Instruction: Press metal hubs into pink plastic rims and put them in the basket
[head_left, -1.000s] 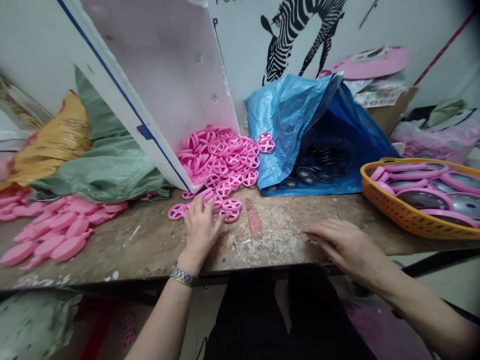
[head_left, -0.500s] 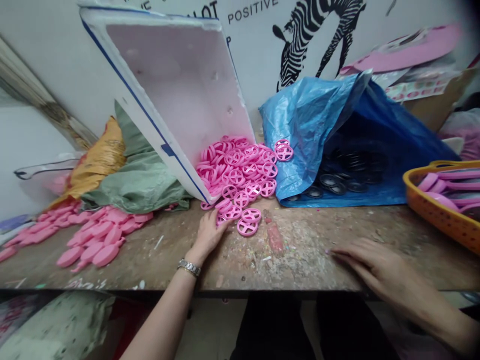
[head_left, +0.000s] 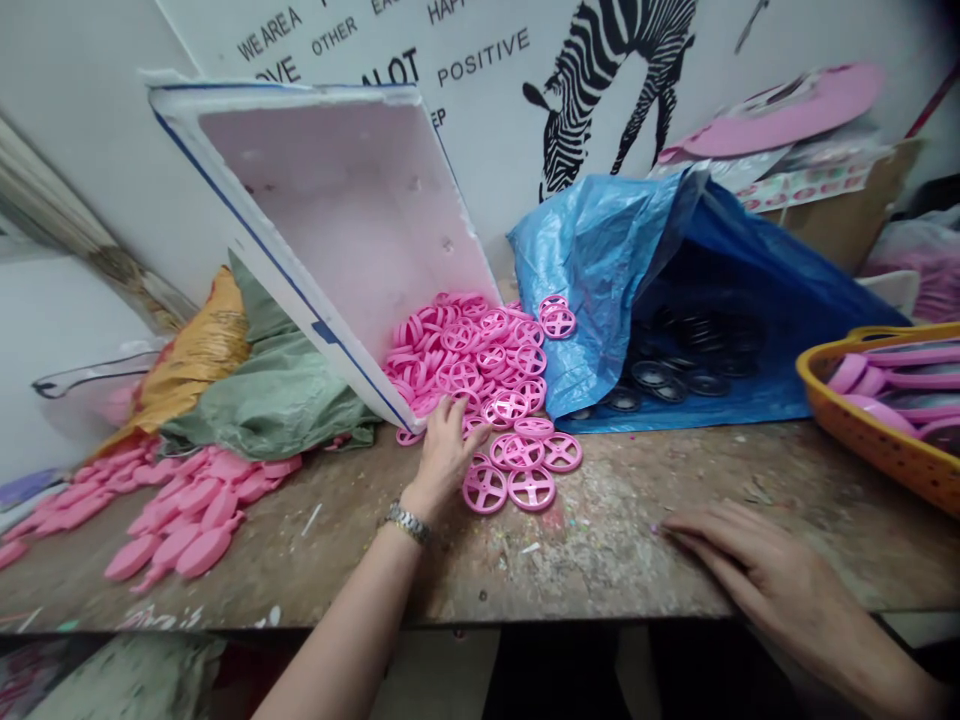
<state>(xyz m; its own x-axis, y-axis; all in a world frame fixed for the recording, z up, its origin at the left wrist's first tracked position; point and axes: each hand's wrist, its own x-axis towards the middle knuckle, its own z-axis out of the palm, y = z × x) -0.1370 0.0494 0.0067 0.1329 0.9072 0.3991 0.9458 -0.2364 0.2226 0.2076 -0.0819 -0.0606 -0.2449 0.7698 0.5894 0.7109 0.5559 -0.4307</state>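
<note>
My left hand (head_left: 444, 452), with a metal-banded watch at the wrist, reaches onto the near edge of a heap of pink spoked plastic wheels (head_left: 463, 355). Its thumb and fingers are apart, touching the wheels; the fingertips partly hide among them. Several wheels (head_left: 531, 488) lie spread on the table just right of this hand. Resting on the table at the right is my right hand (head_left: 757, 555), thumb and fingertips drawn together. A tiny purple bit shows at its fingertips; whether it is held is unclear. The heap spills from a tipped white foam box (head_left: 345, 190).
A blue plastic bag (head_left: 592, 260) holds dark round parts (head_left: 667, 370). An orange basket (head_left: 862, 430) with pink-handled items stands at the right. Pink flat pieces (head_left: 202, 505) lie at the left before a green sack (head_left: 277, 390). The worn wooden table (head_left: 615, 560) ends near me.
More wheels now lie spread out to the right of the heap's near edge. My left hand has shifted slightly right and its fingers reach farther onto the heap. My right hand stays in place.
</note>
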